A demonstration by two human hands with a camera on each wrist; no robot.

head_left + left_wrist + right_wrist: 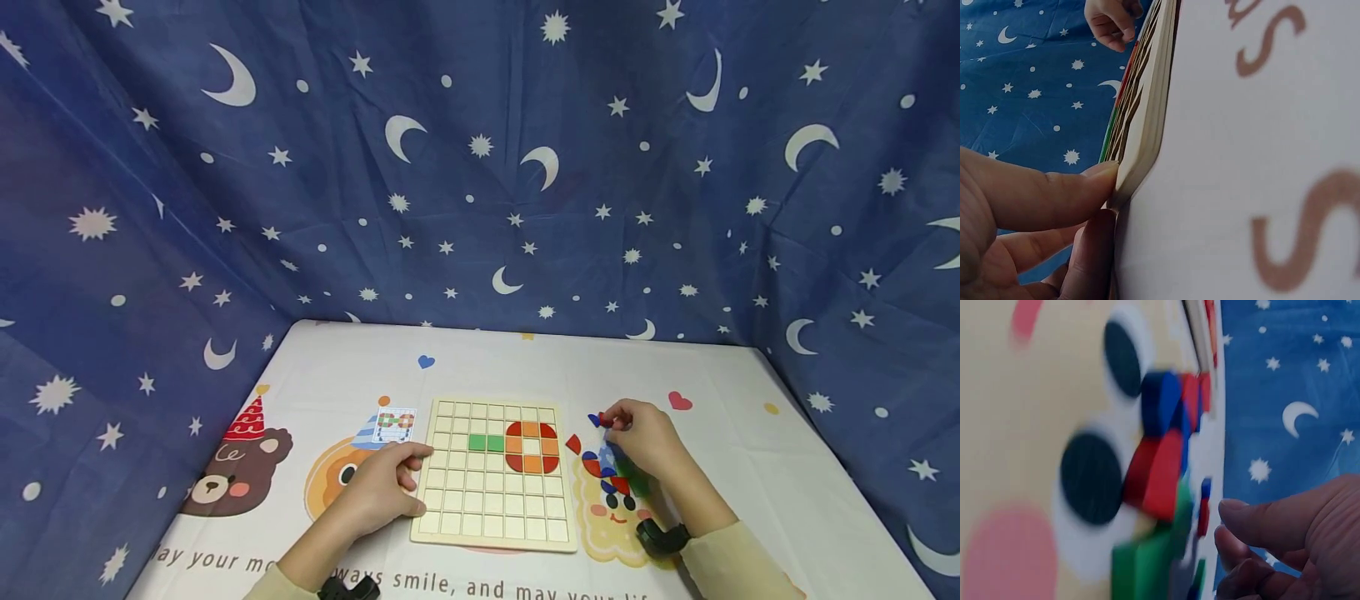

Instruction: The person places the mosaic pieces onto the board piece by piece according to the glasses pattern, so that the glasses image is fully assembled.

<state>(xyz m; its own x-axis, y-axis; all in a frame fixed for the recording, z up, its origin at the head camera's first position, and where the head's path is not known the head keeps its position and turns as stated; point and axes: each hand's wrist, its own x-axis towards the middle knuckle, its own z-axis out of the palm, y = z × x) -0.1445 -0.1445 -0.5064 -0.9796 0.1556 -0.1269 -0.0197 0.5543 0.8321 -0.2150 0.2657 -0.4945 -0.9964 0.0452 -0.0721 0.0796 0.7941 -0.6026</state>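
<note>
My left hand [378, 487] touches the left edge of a wooden grid board [487, 504], thumb and fingertips on its side. On the board, red curved pieces [513, 429] and orange squares [531, 429] form a ring, with two green squares [486, 442] to its left. My right hand [647, 433] is over loose pieces right of the board, thumb and fingers bent. In the right wrist view a small blue and red pair [1204, 515] lies on the cloth just by the thumb tip, with a narrow gap. I see nothing between those fingers.
A small pattern card [394, 425] lies left of the board. More loose red pieces [620, 484], blue pieces [590, 456] and green pieces [1147, 562] lie close together at the right. A printed white cloth [345, 350] covers the table; a starry blue curtain [480, 242] hangs behind.
</note>
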